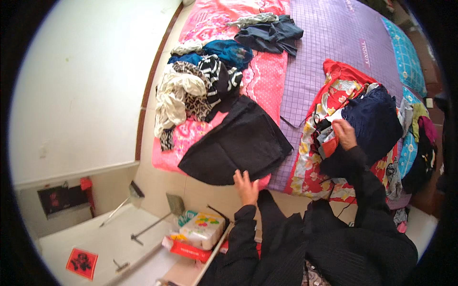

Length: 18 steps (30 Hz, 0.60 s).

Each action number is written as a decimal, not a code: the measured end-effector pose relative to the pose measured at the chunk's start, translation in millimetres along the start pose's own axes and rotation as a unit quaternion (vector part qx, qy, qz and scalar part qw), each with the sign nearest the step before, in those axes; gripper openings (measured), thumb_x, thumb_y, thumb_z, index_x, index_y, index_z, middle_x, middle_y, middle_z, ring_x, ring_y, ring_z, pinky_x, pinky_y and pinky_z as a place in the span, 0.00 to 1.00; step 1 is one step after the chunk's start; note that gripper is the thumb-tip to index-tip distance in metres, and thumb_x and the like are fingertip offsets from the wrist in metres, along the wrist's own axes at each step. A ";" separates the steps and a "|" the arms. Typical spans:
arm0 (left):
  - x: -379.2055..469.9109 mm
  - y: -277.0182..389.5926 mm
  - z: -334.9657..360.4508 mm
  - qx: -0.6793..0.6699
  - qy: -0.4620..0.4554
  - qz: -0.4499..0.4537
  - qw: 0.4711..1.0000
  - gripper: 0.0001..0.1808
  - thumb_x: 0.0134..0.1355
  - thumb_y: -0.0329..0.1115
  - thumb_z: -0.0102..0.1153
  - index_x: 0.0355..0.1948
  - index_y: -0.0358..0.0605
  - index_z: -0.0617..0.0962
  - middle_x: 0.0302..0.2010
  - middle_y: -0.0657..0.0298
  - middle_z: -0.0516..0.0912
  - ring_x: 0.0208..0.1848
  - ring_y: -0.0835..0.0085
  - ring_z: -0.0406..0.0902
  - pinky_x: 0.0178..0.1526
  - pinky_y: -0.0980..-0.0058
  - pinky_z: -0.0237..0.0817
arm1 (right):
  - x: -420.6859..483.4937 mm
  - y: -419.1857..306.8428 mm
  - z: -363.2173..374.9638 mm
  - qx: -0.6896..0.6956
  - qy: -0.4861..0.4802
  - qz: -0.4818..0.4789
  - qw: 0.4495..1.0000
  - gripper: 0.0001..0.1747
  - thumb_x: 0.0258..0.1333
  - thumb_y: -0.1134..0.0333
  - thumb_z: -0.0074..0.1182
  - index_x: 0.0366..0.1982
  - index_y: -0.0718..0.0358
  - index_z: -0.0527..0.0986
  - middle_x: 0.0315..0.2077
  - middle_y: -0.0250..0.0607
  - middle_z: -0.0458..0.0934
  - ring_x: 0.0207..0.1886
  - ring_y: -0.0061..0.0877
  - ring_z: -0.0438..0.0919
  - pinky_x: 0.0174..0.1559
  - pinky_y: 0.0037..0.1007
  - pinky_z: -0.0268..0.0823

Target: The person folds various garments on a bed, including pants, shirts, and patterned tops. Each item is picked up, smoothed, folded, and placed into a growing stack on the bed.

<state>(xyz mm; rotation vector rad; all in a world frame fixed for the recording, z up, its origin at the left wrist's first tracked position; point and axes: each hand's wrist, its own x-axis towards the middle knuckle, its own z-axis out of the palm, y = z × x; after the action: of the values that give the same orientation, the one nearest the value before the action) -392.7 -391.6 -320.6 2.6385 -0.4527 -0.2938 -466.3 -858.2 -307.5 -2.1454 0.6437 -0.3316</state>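
A black garment, perhaps a skirt, lies spread flat over the front of the pink bedding. Its near hem is curved, and my left hand rests at that hem with the fingers apart. My right hand is over a heap of clothes on a red floral cloth. Beside its bent fingers are a white and orange piece of fabric and a dark navy garment. Whether those fingers pinch any fabric is not clear.
Cream, leopard-print and black-and-white clothes are heaped on the pink bedding. Dark trousers or similar lie farther back. Purple quilted bedding runs between the heaps. A packaged bundle and a broom are at lower left.
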 end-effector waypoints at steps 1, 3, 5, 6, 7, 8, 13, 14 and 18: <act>9.3 -29.6 -12.7 -0.017 -0.004 -0.021 1.000 0.33 0.56 0.41 0.67 0.59 0.36 0.72 0.68 0.39 0.61 0.70 0.39 0.56 0.67 0.46 0.53 | 2.4 -19.3 31.1 0.082 -0.026 0.039 0.996 0.12 0.64 0.70 0.53 0.46 0.66 0.79 0.36 0.39 0.83 0.39 0.25 0.80 0.44 0.28 0.71; 18.8 -80.6 -40.9 0.001 -0.045 -0.065 0.997 0.32 0.58 0.39 0.65 0.60 0.34 0.71 0.69 0.37 0.59 0.70 0.38 0.56 0.69 0.47 0.52 | 15.2 -57.6 99.8 0.112 -0.031 0.094 0.989 0.13 0.66 0.67 0.54 0.46 0.67 0.79 0.34 0.37 0.83 0.38 0.21 0.79 0.42 0.25 0.71; 22.8 -121.1 -68.8 -0.066 -0.024 -0.091 0.993 0.30 0.61 0.37 0.63 0.61 0.32 0.71 0.70 0.37 0.58 0.71 0.39 0.56 0.70 0.50 0.51 | 32.9 -95.9 160.8 0.141 -0.111 0.129 0.975 0.15 0.68 0.62 0.52 0.47 0.66 0.79 0.34 0.36 0.82 0.35 0.19 0.80 0.37 0.23 0.71; 25.4 -139.6 -82.3 -0.076 -0.020 -0.094 0.992 0.30 0.62 0.37 0.61 0.62 0.33 0.71 0.71 0.38 0.58 0.71 0.42 0.57 0.70 0.53 0.52 | 40.4 -117.6 192.0 0.180 -0.122 0.170 0.961 0.15 0.68 0.61 0.52 0.48 0.64 0.79 0.33 0.34 0.82 0.35 0.18 0.80 0.35 0.21 0.71; 26.6 -156.6 -94.9 -0.081 -0.024 -0.108 0.991 0.30 0.62 0.37 0.62 0.62 0.33 0.71 0.71 0.38 0.59 0.71 0.42 0.58 0.70 0.54 0.52 | 49.4 -139.4 219.0 0.209 -0.131 0.141 0.959 0.16 0.68 0.60 0.52 0.48 0.63 0.79 0.33 0.33 0.82 0.35 0.16 0.80 0.34 0.20 0.71; 27.1 -171.2 -104.6 -0.089 -0.025 -0.121 0.988 0.30 0.62 0.37 0.62 0.62 0.33 0.71 0.70 0.38 0.60 0.71 0.43 0.58 0.70 0.55 0.52 | 61.2 -161.4 245.3 0.222 -0.130 0.131 0.958 0.15 0.68 0.61 0.51 0.48 0.62 0.79 0.32 0.31 0.80 0.33 0.16 0.78 0.33 0.20 0.70; 12.2 -217.8 -118.3 -0.107 -0.018 -0.207 0.972 0.29 0.61 0.37 0.62 0.60 0.32 0.72 0.68 0.38 0.64 0.69 0.45 0.62 0.69 0.58 0.56 | 133.0 -236.2 338.2 0.095 -0.125 -0.115 0.981 0.20 0.61 0.60 0.58 0.52 0.60 0.78 0.55 0.50 0.74 0.64 0.40 0.69 0.64 0.36 0.60; 5.2 -221.0 -117.1 -0.095 -0.026 -0.222 0.970 0.27 0.61 0.37 0.62 0.58 0.32 0.73 0.67 0.39 0.65 0.68 0.45 0.63 0.69 0.58 0.56 | 146.7 -244.4 354.5 0.113 -0.129 -0.084 0.982 0.21 0.59 0.60 0.59 0.53 0.58 0.78 0.58 0.55 0.72 0.68 0.46 0.63 0.67 0.39 0.56; -26.1 -218.9 -114.6 -0.118 -0.058 -0.227 0.965 0.26 0.61 0.36 0.62 0.58 0.33 0.74 0.64 0.40 0.70 0.67 0.46 0.65 0.68 0.58 0.57 | 191.3 -260.3 407.3 0.086 -0.090 -0.081 0.989 0.23 0.57 0.61 0.61 0.54 0.57 0.78 0.64 0.59 0.65 0.71 0.46 0.60 0.68 0.39 0.55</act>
<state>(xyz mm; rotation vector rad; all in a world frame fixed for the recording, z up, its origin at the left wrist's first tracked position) -327.0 -152.0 -317.1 2.4667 0.1552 -0.6070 -39.8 -563.3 -344.5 -2.0370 0.3256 -0.2655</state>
